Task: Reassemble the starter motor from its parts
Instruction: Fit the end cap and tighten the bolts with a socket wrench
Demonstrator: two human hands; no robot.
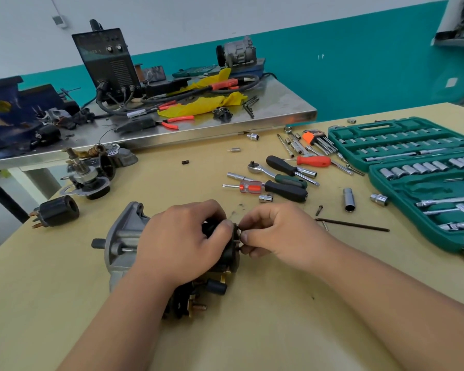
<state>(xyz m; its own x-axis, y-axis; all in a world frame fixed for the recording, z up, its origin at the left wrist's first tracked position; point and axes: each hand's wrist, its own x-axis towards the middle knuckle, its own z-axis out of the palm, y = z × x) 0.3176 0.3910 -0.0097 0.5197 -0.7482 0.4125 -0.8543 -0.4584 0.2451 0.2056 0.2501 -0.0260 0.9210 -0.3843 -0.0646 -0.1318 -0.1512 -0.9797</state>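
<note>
Starter motor: one part-built starter motor (123,245) lies on its side near the front of the tan workbench (252,330), silver nose housing to the left, black end to the right.
Loose parts: one black cylindrical part with copper prongs (56,212) lies left of the motor; one cluster of further dismantled parts (91,171) sits behind it.
Hands: two, both bare.
Left hand: the left hand (182,236) lies palm-down over the motor's black body, fingers curled round it, thumb pressed on the end cap.
Right hand: the right hand (273,231) meets the motor's right end, thumb and forefinger pinched together at something small there; what it is cannot be made out.
Socket set: one green socket case (402,167) lies open at the right, in two halves.
Drivers: three handled drivers and one ratchet (255,167) lie behind the hands.
Thin rod: one dark rod (354,224) lies right of the right hand.
Second table: one steel table (279,108) behind carries a black machine (107,62).
Writing: none legible.
</note>
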